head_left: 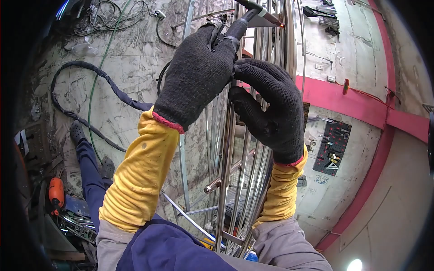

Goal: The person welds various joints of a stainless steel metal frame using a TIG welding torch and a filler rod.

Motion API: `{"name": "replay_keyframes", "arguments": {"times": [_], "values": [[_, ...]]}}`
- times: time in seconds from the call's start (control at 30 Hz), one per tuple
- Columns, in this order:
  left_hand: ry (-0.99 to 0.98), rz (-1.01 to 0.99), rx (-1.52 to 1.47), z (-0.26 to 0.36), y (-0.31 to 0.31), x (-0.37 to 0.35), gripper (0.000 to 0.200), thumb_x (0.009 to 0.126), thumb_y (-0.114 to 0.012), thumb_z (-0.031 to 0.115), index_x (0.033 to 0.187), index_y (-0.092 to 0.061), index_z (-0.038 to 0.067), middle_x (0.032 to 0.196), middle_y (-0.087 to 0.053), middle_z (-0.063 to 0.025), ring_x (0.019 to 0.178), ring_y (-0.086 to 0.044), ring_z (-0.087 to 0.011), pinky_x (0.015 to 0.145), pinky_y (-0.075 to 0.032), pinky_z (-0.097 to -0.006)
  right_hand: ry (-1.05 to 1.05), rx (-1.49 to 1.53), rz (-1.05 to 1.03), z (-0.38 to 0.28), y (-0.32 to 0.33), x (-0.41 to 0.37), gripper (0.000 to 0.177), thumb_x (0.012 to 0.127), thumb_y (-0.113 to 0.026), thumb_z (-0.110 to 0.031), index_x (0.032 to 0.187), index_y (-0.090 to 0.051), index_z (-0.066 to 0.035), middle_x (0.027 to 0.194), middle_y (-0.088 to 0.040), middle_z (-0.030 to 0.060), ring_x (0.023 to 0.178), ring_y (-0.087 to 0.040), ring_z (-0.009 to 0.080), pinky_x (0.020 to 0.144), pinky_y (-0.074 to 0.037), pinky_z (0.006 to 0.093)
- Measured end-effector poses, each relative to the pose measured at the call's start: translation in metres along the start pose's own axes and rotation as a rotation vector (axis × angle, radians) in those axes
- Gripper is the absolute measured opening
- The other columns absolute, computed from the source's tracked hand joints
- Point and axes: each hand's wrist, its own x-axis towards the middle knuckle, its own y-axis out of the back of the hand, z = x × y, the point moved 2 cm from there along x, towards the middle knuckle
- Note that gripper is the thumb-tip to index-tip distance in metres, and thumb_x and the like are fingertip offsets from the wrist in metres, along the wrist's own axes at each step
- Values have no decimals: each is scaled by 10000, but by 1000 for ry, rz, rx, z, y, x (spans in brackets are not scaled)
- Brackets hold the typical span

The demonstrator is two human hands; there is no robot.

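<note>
My left hand (pixel 195 74), in a black knit glove with a red cuff, is closed around the handle of a welding torch (pixel 244 22). The torch's nozzle points right, and a small orange glow shows at its tip by the metal tubes. My right hand (pixel 273 106), gloved the same way, has its fingers bent over a frame of shiny metal tubes (pixel 224 180). Its fingertips lie right beside my left hand, with the thumb below them at a tube; I cannot tell what they grip.
A sheathed cable (pixel 113 88) loops across the stained floor beside a thin green hose (pixel 95 86). An orange power tool (pixel 56 193) lies at lower left, near a person's legs (pixel 88 165). A dark tool board (pixel 332 147) and a pink beam (pixel 343 101) are at right.
</note>
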Motion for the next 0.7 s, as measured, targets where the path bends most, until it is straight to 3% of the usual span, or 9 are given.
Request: {"name": "replay_keyframes", "arguments": {"times": [0.07,0.1,0.17,0.2,0.3,0.37,0.6,0.7], "values": [[-18,-58,79,-2,1,1,394,1124,-578,307,1303,-645,-37,924,-705,-113,670,-712,-137,516,-614,-260,-4,-3,-9,-1,0,1,418,850,-821,-80,1260,-765,-25,1232,-774,198,1172,-740,386,1040,-547,472],[-17,-58,79,-3,1,1,394,1124,-578,307,1303,-645,-37,924,-705,-113,670,-712,-137,516,-614,-260,-4,-3,-9,-1,-1,1,418,850,-821,-80,1260,-765,-25,1232,-774,198,1172,-740,386,1040,-547,472],[-17,-71,57,-4,1,1,392,1124,-577,291,1343,-653,-25,948,-717,-115,682,-714,-135,521,-614,-265,-15,4,69,-2,-3,2,236,885,-822,-160,1107,-792,-84,1126,-799,111,1069,-759,340,975,-554,456],[-78,-46,-51,-3,0,2,381,1127,-573,280,1351,-662,-14,964,-723,-113,697,-718,-129,531,-617,-266,-29,-59,51,-6,-1,5,236,887,-822,-165,1106,-793,-82,1124,-798,114,1067,-760,339,974,-554,456],[-83,-44,-8,-1,1,0,371,1130,-566,272,1336,-661,-23,951,-725,-117,687,-716,-126,534,-619,-264,-20,-61,54,-5,-2,4,236,890,-818,-171,1107,-791,-81,1126,-797,117,1068,-759,341,975,-554,456],[33,-95,83,-1,2,0,382,1131,-571,284,1316,-655,-40,918,-718,-115,671,-713,-128,531,-619,-263,-11,9,73,-1,-4,1,232,895,-813,-170,1109,-789,-84,1130,-796,119,1072,-758,342,978,-552,459],[4,-69,88,-2,3,-1,418,1131,-572,323,1319,-649,-42,886,-705,-105,649,-713,-136,521,-625,-270,0,-1,73,-2,-4,2,225,896,-812,-164,1105,-789,-84,1139,-794,117,1064,-757,345,975,-555,458],[-31,-54,-16,2,1,-1,370,1125,-573,263,1332,-658,-33,912,-713,-101,681,-712,-123,536,-597,-254,-16,-33,68,-4,-3,4,209,889,-810,-177,1080,-788,-94,1117,-792,112,1048,-756,343,969,-548,465]]}}
